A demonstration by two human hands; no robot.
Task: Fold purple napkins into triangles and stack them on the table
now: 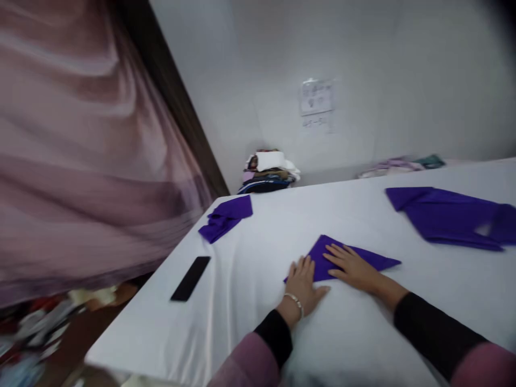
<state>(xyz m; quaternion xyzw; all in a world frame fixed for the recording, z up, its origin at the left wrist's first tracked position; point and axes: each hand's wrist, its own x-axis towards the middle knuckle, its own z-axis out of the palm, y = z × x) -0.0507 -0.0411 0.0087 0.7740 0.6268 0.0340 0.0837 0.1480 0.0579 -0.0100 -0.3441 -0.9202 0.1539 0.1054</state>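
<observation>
Two contacts help us: our left hand (pixel 303 284) rests flat, gripping nothing, at the left corner of the folded purple cloth (pixel 319 262) on the tabletop (pixel 260 274); our right hand (pixel 353 269), fingers spread, lies over its middle. We should anchor left, smoothing rightward.

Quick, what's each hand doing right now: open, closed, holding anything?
Left hand: open, palm down at the left edge of the triangular purple cloth, gripping nothing.
Right hand: open, fingers spread on that cloth, gripping nothing.
</observation>
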